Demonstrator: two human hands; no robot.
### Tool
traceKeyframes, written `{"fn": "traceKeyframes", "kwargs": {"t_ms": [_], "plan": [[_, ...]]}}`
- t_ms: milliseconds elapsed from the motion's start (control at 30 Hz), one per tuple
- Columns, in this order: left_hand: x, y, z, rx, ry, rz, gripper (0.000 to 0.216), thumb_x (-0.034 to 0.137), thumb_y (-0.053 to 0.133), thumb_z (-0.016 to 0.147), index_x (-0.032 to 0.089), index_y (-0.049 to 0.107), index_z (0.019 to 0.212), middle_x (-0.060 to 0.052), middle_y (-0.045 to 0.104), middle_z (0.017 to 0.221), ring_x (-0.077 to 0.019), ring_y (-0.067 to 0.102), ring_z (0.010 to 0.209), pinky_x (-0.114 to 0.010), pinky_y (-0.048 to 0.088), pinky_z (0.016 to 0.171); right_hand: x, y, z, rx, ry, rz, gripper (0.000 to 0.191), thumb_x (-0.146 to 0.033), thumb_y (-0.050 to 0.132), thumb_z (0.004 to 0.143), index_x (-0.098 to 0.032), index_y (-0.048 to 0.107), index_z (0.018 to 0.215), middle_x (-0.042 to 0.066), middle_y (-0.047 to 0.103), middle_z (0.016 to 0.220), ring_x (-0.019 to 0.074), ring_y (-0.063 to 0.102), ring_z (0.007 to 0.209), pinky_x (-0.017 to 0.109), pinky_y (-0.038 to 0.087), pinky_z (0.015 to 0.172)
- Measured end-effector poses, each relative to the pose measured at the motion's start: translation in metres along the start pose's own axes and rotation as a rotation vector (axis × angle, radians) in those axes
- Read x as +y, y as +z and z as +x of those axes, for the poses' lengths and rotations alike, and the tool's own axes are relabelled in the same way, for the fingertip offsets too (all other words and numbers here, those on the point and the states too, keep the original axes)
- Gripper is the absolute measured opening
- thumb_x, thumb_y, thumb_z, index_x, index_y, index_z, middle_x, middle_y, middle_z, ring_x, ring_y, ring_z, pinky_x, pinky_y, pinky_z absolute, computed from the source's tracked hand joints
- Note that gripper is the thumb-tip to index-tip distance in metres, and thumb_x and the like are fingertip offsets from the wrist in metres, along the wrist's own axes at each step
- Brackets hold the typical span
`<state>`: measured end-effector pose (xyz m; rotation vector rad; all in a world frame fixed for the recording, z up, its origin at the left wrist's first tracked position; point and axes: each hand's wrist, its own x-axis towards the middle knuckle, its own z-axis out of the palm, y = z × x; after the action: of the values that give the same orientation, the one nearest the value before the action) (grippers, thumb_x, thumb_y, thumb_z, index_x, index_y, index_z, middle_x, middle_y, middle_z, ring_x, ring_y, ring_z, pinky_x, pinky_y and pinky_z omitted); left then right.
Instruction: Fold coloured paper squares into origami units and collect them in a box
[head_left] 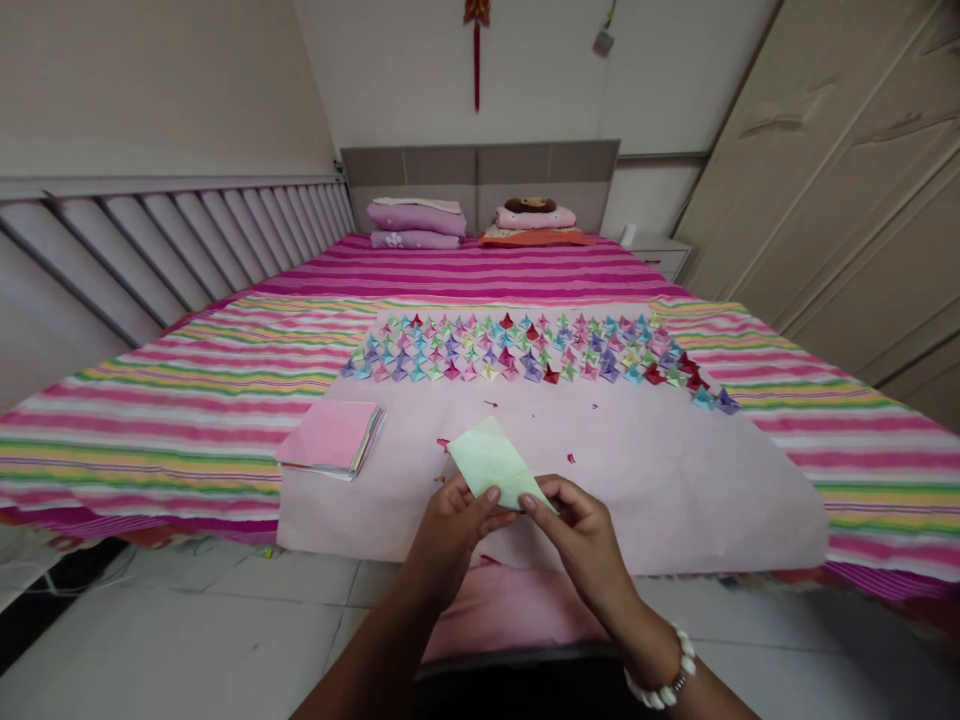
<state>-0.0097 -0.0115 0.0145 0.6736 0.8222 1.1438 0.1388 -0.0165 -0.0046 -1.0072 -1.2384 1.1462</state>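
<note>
A pale green sheet of paper, folded to a pointed shape, is held up over the near edge of the bed. My left hand pinches its lower left edge, and my right hand pinches its lower right corner. Both hands are closed on the paper. A white bead bracelet sits on my right wrist. Below the paper lies a large pale pink sheet spread on the bed.
A stack of coloured paper squares, pink on top, lies left of my hands. Several rows of small folded paper pieces cover the pink sheet's far part. The striped bedspread, pillows, a wardrobe and tiled floor surround this.
</note>
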Motion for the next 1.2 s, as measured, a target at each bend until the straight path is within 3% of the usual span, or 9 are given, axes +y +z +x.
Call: {"fn": "traceKeyframes", "kwargs": {"t_ms": [100, 233, 333, 400, 633, 733, 833, 1000, 1200], "plan": [[-0.001, -0.001, 0.001, 0.015, 0.007, 0.062, 0.032, 0.027, 0.077, 0.069, 0.011, 0.066, 0.095, -0.009, 0.074, 0.088, -0.0161, 0.068, 0.076, -0.028, 0.054, 0.073, 0.003, 0.001, 0.001, 0.032, 0.072, 0.125, 0.021, -0.032, 0.076, 0.071, -0.020, 0.063, 0.082, 0.000, 0.065, 0.074, 0.0158, 0.059, 0.072, 0.027, 0.046, 0.068], [-0.003, -0.003, 0.001, -0.030, 0.039, 0.198, 0.035, 0.032, 0.074, 0.071, 0.012, 0.066, 0.098, -0.008, 0.074, 0.087, -0.0158, 0.067, 0.074, -0.028, 0.053, 0.071, 0.001, -0.002, 0.006, 0.019, 0.153, 0.202, 0.046, -0.033, 0.081, 0.064, -0.022, 0.062, 0.105, -0.001, 0.065, 0.075, 0.0148, 0.059, 0.068, 0.026, 0.045, 0.064], [-0.004, -0.002, 0.000, -0.058, 0.065, 0.251, 0.032, 0.034, 0.074, 0.069, 0.012, 0.066, 0.091, -0.006, 0.073, 0.080, -0.0145, 0.065, 0.069, -0.027, 0.052, 0.068, -0.002, -0.004, 0.007, -0.019, 0.216, 0.167, 0.027, -0.037, 0.080, 0.065, -0.017, 0.067, 0.079, -0.001, 0.062, 0.064, 0.0122, 0.053, 0.058, 0.024, 0.041, 0.055], [-0.004, -0.001, 0.001, -0.053, 0.091, 0.260, 0.030, 0.033, 0.075, 0.067, 0.012, 0.066, 0.087, -0.005, 0.073, 0.077, -0.0139, 0.064, 0.068, -0.026, 0.052, 0.066, -0.003, -0.003, 0.006, -0.012, 0.244, 0.179, 0.026, -0.039, 0.080, 0.065, -0.017, 0.065, 0.066, -0.002, 0.060, 0.059, 0.0112, 0.050, 0.054, 0.024, 0.039, 0.053], [-0.007, -0.009, 0.010, 0.210, 0.264, 0.196, 0.038, 0.018, 0.082, 0.053, 0.018, 0.049, 0.073, 0.005, 0.064, 0.065, -0.0093, 0.060, 0.059, -0.021, 0.048, 0.059, -0.002, 0.002, 0.003, -0.062, 0.303, 0.253, 0.024, -0.036, 0.082, 0.061, -0.017, 0.069, 0.069, 0.000, 0.065, 0.064, 0.0145, 0.056, 0.062, 0.027, 0.044, 0.062], [-0.010, -0.013, 0.009, 0.122, 0.296, 0.254, 0.030, 0.017, 0.078, 0.061, 0.018, 0.049, 0.068, 0.003, 0.063, 0.069, -0.0088, 0.059, 0.064, -0.020, 0.047, 0.062, -0.005, 0.002, 0.006, -0.055, 0.320, 0.326, 0.030, -0.035, 0.083, 0.060, -0.017, 0.071, 0.081, 0.002, 0.068, 0.071, 0.0169, 0.059, 0.069, 0.029, 0.046, 0.068], [-0.011, -0.014, 0.006, 0.039, 0.278, 0.339, 0.018, 0.019, 0.074, 0.066, 0.017, 0.063, 0.080, 0.004, 0.057, 0.065, -0.0091, 0.055, 0.063, -0.020, 0.044, 0.060, -0.007, -0.001, 0.009, 0.022, 0.327, 0.356, 0.029, -0.036, 0.082, 0.061, -0.015, 0.070, 0.078, 0.001, 0.066, 0.068, 0.0142, 0.056, 0.064, 0.026, 0.045, 0.063], [-0.010, -0.014, 0.002, -0.006, 0.331, 0.482, 0.020, 0.020, 0.071, 0.071, 0.021, 0.074, 0.091, 0.001, 0.056, 0.070, -0.0113, 0.051, 0.067, -0.023, 0.041, 0.062, -0.007, -0.007, 0.011, 0.071, 0.313, 0.305, 0.027, -0.037, 0.081, 0.063, -0.014, 0.067, 0.065, -0.002, 0.057, 0.055, 0.0106, 0.047, 0.054, 0.023, 0.039, 0.053], [-0.008, -0.016, 0.003, -0.003, 0.390, 0.588, 0.022, 0.019, 0.070, 0.071, 0.022, 0.075, 0.093, -0.001, 0.061, 0.074, -0.0133, 0.053, 0.068, -0.025, 0.042, 0.064, -0.005, -0.013, 0.011, 0.016, 0.280, 0.271, 0.026, -0.035, 0.083, 0.060, -0.016, 0.067, 0.069, -0.001, 0.062, 0.060, 0.0125, 0.052, 0.056, 0.025, 0.043, 0.057]]}}
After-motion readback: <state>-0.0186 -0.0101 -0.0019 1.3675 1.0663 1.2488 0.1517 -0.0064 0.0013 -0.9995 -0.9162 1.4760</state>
